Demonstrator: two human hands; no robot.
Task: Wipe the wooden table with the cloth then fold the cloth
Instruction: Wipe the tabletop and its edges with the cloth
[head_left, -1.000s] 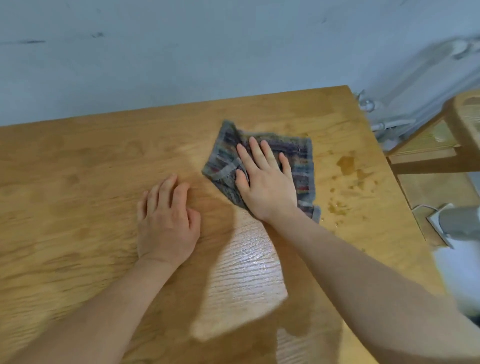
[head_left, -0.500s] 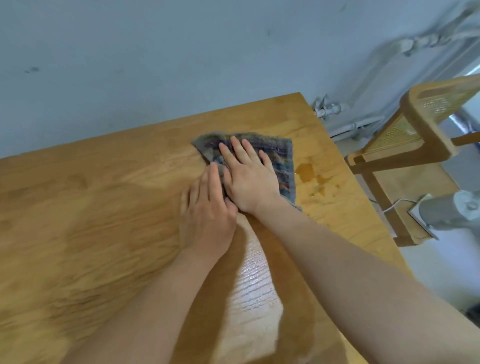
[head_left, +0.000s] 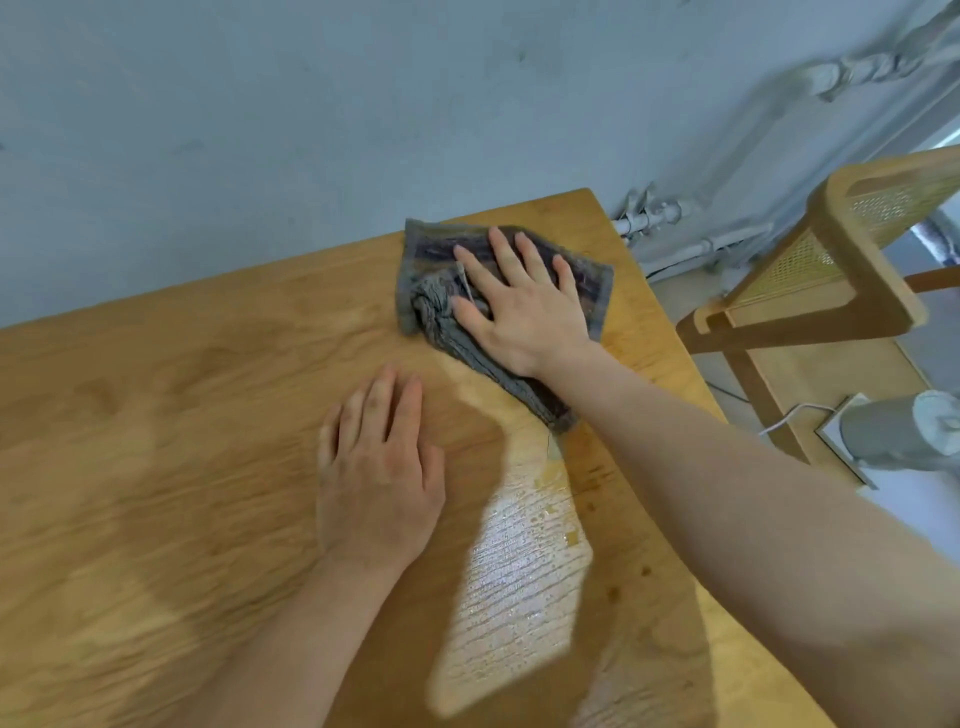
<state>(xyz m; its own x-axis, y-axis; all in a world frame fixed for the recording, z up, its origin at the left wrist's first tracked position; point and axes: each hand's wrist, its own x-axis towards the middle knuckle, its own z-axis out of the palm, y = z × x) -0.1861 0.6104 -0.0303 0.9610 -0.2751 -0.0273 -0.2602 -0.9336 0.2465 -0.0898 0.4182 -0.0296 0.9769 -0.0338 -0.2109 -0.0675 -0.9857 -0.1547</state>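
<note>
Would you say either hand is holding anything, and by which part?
Nothing gripped: right hand presses flat on the middle of the cloth; left hand rests on the table.

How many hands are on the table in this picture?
2. The left hand lies flat on the bare wooden table; the right hand presses flat on the cloth near the far right corner.

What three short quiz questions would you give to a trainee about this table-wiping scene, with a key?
1. True or false: the left hand rests on the cloth.
2. The right hand is: A) pinching a cloth corner; B) pressing the cloth with spread fingers; C) lifted in the air.
3. Short answer: what furniture stands beyond the right edge of the wooden table?
Key: 1 false, it rests on bare wood; 2 B; 3 a wooden chair.
</note>
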